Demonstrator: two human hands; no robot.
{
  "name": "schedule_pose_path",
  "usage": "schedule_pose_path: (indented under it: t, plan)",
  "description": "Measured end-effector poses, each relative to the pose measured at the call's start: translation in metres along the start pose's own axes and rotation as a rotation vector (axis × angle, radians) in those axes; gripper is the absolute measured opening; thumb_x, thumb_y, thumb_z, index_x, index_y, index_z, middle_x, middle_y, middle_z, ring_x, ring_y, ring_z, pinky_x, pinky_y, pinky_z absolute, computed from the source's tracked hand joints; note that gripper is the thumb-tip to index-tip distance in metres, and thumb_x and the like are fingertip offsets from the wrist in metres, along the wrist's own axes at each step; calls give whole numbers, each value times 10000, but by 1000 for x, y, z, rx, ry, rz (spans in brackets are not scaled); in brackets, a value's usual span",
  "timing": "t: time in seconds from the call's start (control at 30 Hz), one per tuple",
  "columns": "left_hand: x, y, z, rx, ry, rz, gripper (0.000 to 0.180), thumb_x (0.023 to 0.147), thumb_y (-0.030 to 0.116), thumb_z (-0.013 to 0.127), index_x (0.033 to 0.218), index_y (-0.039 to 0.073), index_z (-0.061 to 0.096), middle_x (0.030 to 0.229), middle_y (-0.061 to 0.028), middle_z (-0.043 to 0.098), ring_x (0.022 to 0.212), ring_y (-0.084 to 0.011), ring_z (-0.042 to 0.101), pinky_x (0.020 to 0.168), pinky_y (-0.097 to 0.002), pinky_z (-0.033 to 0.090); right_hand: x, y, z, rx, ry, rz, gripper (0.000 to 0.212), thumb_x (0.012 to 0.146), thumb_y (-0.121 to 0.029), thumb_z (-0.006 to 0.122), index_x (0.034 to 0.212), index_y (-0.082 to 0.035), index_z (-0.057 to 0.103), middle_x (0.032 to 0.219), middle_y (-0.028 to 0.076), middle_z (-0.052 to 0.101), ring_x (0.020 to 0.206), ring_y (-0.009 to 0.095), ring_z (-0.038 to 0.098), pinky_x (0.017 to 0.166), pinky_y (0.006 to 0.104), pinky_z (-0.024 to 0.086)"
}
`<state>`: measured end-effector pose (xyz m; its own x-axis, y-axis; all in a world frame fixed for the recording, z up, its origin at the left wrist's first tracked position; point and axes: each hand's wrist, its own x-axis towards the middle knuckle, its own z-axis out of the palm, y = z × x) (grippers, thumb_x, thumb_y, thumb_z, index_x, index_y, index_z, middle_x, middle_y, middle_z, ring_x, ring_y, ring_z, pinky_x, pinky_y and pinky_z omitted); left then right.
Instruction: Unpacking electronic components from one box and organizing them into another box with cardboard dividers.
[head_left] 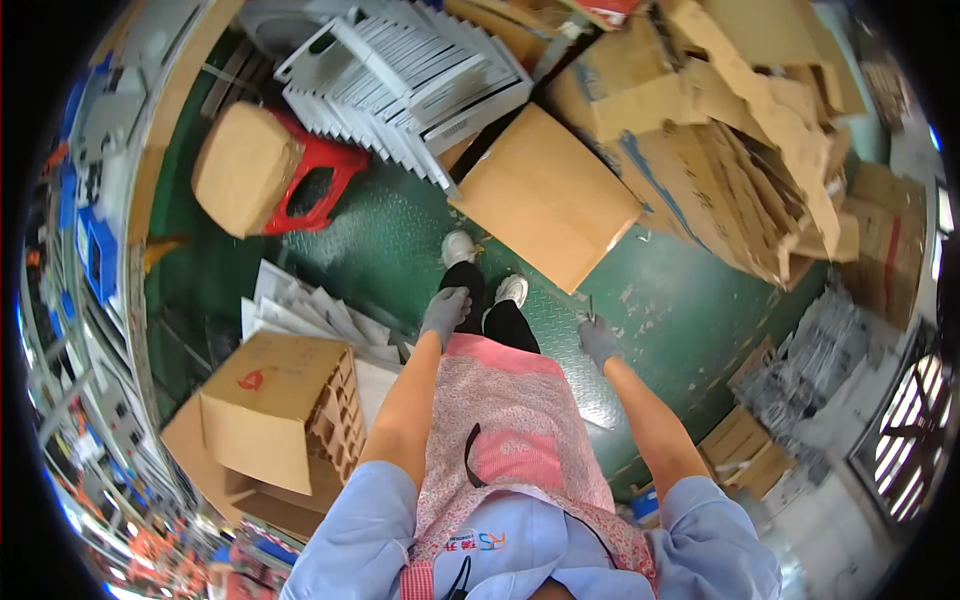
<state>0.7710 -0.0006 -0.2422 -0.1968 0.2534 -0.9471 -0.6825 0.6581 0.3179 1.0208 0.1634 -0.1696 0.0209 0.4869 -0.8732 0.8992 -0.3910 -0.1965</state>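
My left hand (pixel 446 311), in a grey glove, is closed in front of my dark trouser leg; whether anything is in it is hidden. My right hand (pixel 599 339), also in a grey glove, is held out to the right over the floor. Its fingers are closed on a thin slim object (pixel 590 308) that sticks up from them, too small to name. Ahead of both hands lies a large brown cardboard box (pixel 548 196), its flat top facing me. Neither hand touches it.
Bundled grey-white flat cartons (pixel 400 85) stand beyond the box. A red stool (pixel 318 185) with a tan block on it is at left. Torn cardboard (pixel 720 180) piles up at right. An opened carton (pixel 270 390) with dividers stands near left; grey parts (pixel 805 350) lie right.
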Motion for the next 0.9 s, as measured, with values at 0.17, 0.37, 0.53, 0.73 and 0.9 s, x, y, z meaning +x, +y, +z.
schedule_pose_path:
  t: [0.17,0.37,0.53,0.73,0.9]
  plan:
    - [99,-28,5,152,92,114,370,875,303,556,1110,20,591,936,-80,633,852,-185,598,724,-307,466,147,-1,-3,-54,-30,-114,350,892,-359,503,1029,-48,586,851,141,640,744,220,636,637,354,501]
    - [176,57,14,301,254,336,546,826,216,633,1298,12,449,1258,-156,539,1126,-267,528,937,-348,405,254,-156,-19,-590,247,-459,368,911,-369,424,989,-44,579,990,231,603,955,407,570,828,475,455]
    - [215,77,11,214,256,257,565,798,321,670,1239,21,484,1241,-180,544,1157,-313,517,947,-374,406,344,-160,-45,-782,444,-537,416,899,-373,451,1174,-72,530,1118,240,560,1016,399,555,877,452,446]
    - [233,74,17,48,209,300,588,782,355,721,1198,0,506,1162,-151,591,1069,-260,563,900,-360,438,417,-147,-70,-814,358,-404,497,915,-395,462,1296,-77,459,1229,213,539,1124,386,510,941,409,411]
    - [249,66,19,114,283,394,601,782,400,719,1184,-5,533,1127,-142,609,1031,-234,571,892,-349,442,415,-134,-65,-673,381,-475,469,924,-407,445,1260,-81,489,1194,199,564,1094,386,529,921,403,416]
